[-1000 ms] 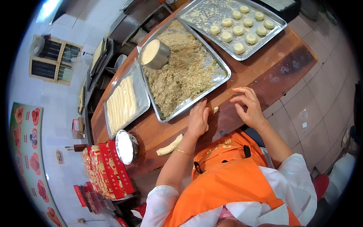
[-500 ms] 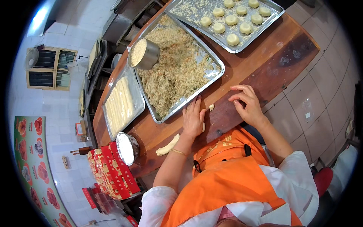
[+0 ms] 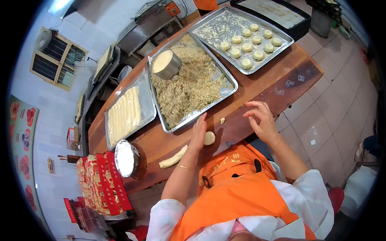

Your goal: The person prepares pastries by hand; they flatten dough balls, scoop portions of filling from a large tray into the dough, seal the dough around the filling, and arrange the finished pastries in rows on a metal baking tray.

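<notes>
On wooden table (image 3: 281, 86), left hand (image 3: 198, 134) touches dough disc (image 3: 209, 138); right hand (image 3: 263, 120) hovers.

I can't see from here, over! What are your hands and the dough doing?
Left hand flat, open, touching small dough disc. Right hand open, hovering over wooden table. Dough log lies beside left forearm; nothing blocking.

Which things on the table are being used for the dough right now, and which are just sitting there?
In use:
left hand beside the flat dough round
right hand over the wooden table
dough log
tray of crumbly filling

Just sitting:
tray of dough strips
tray of shaped rounds
foil-covered bowl
red boxes
</notes>
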Demonstrator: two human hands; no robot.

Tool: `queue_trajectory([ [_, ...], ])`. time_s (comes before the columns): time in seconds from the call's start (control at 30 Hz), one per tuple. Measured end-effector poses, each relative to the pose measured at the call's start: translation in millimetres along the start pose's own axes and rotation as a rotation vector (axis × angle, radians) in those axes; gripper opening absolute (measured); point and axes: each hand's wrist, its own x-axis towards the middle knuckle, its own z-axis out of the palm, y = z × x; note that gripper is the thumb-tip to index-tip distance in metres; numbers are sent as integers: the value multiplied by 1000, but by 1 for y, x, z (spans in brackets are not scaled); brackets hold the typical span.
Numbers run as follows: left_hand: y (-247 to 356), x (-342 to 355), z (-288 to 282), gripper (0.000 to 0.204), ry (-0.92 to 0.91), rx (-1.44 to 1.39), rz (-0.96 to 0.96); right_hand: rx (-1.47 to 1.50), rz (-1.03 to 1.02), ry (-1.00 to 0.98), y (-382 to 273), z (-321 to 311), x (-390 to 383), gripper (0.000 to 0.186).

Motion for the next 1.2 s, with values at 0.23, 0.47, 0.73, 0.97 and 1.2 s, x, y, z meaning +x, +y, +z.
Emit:
queue_trajectory([
  [0.23, 49, -55, -1, 65, 104, 128, -60, -32, -94, -54, -11, 21, -2, 13],
  [0.47, 59, -55, -8, 64, 213, -1722, -377, 24, -174, -363, -40, 78, 19, 37],
  [0.73, 71, -41, -15, 59, 286, -1688, -334, -85, -346, -546, -60, 107, 50, 69],
  [0.97, 96, 3, -35, 62, 209, -1556, -274, 13, -301, -627, -42, 97, 113, 63],
  [1.2, 91, 14, -59, 57, 342, -1178, -85, 10, 85, -275, 80, 68, 257, 61],
])
